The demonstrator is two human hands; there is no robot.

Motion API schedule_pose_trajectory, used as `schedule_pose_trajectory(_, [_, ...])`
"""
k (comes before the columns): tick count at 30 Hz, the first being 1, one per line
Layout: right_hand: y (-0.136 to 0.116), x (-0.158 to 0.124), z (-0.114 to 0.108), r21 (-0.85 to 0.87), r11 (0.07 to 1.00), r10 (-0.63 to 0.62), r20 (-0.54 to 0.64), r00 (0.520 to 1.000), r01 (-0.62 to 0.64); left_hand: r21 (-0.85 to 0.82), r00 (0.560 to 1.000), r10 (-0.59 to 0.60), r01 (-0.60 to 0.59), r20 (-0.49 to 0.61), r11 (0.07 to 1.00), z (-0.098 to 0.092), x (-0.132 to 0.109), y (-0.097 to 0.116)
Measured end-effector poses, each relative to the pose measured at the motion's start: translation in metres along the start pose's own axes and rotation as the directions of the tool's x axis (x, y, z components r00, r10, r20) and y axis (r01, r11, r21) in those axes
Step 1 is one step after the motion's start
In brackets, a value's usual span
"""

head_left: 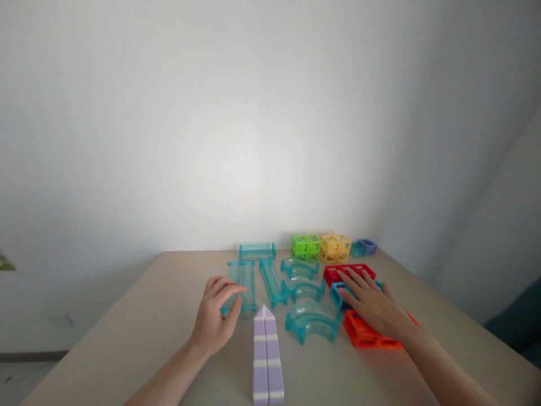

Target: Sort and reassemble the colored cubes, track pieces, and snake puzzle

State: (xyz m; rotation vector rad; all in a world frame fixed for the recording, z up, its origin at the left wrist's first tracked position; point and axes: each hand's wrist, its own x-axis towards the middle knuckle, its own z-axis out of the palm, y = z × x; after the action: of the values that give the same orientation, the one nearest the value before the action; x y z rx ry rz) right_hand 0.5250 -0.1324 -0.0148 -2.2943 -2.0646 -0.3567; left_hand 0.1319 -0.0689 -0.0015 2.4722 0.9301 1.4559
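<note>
My left hand [217,313] hovers with curled fingers, thumb and forefinger apart and nothing between them. It is nearest to the straight clear teal track pieces [248,282] lying behind it. To its right lies a row of lilac and white blocks [267,355] with a pointed far end. My right hand [369,299] is spread flat over a blue block frame [338,294], which it partly hides. A red block frame [332,274] shows beyond its fingers, and an orange-red block frame [363,332] sits under the palm side. Whether the palm touches them I cannot tell.
Curved clear teal track pieces [313,321] lie mid-table. Another straight track piece [257,251] rests by the wall. Green block frames [306,247], yellow block frames [335,248] and a small blue piece [367,246] line the back. The tabletop [127,338] ends at the wall [211,141].
</note>
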Motion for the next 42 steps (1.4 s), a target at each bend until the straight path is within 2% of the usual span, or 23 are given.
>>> schedule_pose_trajectory(7, [-0.006,-0.002,-0.016,0.043,0.999,0.03,0.071,0.997,-0.033,-0.012,1.0,0.013,-0.013,0.005,1.0,0.002,-0.001,0.0])
schedule_pose_trajectory(12, [-0.003,-0.001,-0.016,0.131,0.984,0.116,0.024,0.993,-0.118,-0.027,1.0,0.003,-0.003,0.005,1.0,0.001,-0.001,-0.001])
schedule_pose_trajectory(17, [0.004,0.003,-0.013,0.122,0.988,0.093,0.006,0.996,-0.093,-0.045,1.0,0.002,-0.002,0.004,0.999,0.0,0.0,0.002])
schedule_pose_trajectory(26, [0.002,0.002,-0.013,-0.004,0.998,0.059,0.044,0.997,-0.059,-0.049,1.0,0.005,-0.004,0.01,0.999,0.002,-0.001,0.002])
schedule_pose_trajectory(34, [0.002,0.007,-0.007,0.053,0.998,0.035,-0.036,0.999,-0.033,-0.05,1.0,-0.002,0.002,0.011,0.999,0.0,0.002,0.005])
schedule_pose_trajectory(42, [-0.003,0.013,-0.01,0.094,0.995,0.04,-0.053,0.998,-0.035,-0.054,1.0,0.001,-0.001,0.004,0.999,0.002,-0.001,0.003])
